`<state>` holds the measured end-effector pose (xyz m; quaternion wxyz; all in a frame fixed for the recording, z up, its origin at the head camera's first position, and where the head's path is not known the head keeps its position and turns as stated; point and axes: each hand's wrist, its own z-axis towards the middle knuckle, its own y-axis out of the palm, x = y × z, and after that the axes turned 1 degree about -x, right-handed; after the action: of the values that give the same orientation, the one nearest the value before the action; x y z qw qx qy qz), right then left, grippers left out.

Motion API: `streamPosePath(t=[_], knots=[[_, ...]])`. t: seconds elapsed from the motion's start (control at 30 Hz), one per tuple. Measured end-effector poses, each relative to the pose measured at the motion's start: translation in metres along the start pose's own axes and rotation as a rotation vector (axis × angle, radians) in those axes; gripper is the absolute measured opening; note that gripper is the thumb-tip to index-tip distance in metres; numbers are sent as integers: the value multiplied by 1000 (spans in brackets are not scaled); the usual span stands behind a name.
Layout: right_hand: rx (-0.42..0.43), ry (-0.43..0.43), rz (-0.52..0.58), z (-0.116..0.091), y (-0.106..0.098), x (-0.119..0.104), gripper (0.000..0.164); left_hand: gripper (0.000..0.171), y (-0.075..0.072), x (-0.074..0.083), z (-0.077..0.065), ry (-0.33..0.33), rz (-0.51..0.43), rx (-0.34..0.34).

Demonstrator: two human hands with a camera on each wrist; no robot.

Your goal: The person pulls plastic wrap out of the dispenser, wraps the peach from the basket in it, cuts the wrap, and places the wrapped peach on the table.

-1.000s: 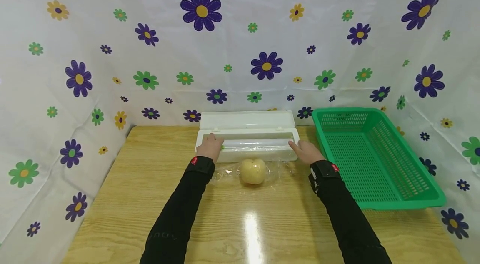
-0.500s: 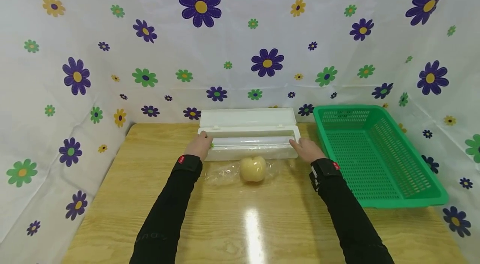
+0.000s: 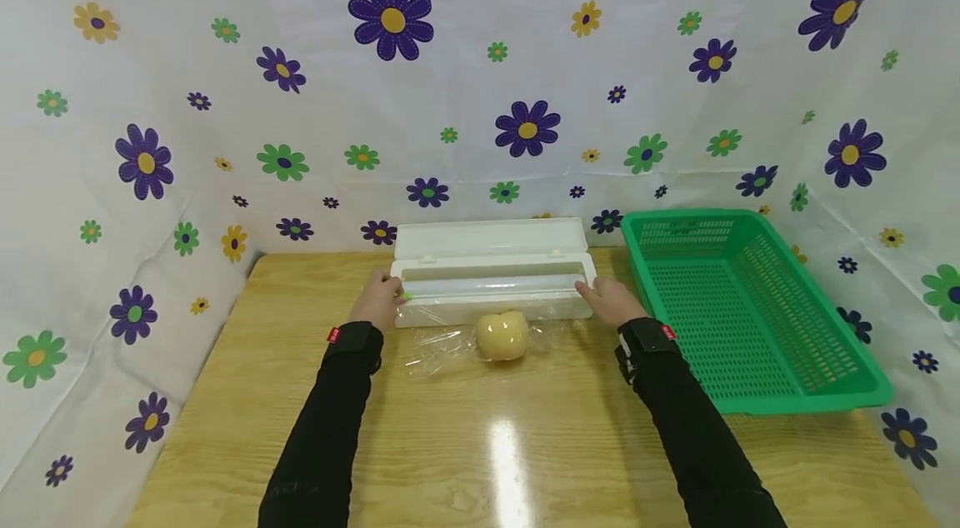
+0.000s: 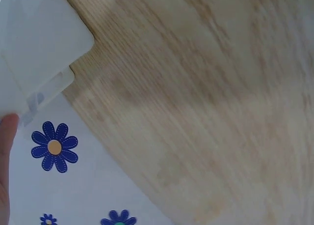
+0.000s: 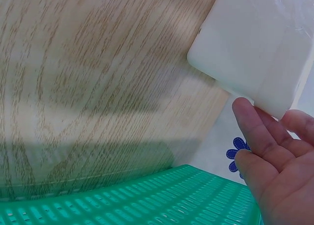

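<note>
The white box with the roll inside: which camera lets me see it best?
The head view. It takes in the white box end to end, its open lid and the roll inside. The left wrist view shows only one end, at the upper left; the right wrist view only the other end, at the upper right.

The long, open white box has its lid tipped back along its far edge. A roll of film lies lengthwise inside it. Just in front of the box's middle sits a shiny, pale-yellow round fruit, crumpled clear film on both sides.
</note>
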<state>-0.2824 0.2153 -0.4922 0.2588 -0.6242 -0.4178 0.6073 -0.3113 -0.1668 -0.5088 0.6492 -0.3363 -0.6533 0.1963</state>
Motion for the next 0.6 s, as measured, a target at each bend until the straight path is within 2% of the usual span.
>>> streamPosePath(t=[0.03, 0.07, 0.13, 0.2, 0.23, 0.33, 0.5, 0.6], knots=[[1, -10, -5, 1, 1, -1, 46, 2, -2, -1, -2, -10, -26, 12], [2, -15, -4, 1, 1, -2, 45, 1, -3, -3, -4, 18, 35, 32], [8, -23, 1, 2, 1, -4, 44, 6, -6, -4, -9, 29, 58, 81], [14, -25, 5, 3, 1, -6, 42, 7, -8, -4, -14, 7, -1, 125], [16, -28, 6, 3, 1, -7, 42, 7, -9, -4, -16, 9, 9, 149], [14, -37, 6, 5, 2, -9, 42, 9, -12, -4, -23, -4, -59, 213], [11, -41, -18, 5, 3, -8, 42, 16, -11, -6, -30, 27, -63, 273], [52, -3, -67, 3, 7, -7, 41, 22, -7, -9, -35, 14, -94, 290]])
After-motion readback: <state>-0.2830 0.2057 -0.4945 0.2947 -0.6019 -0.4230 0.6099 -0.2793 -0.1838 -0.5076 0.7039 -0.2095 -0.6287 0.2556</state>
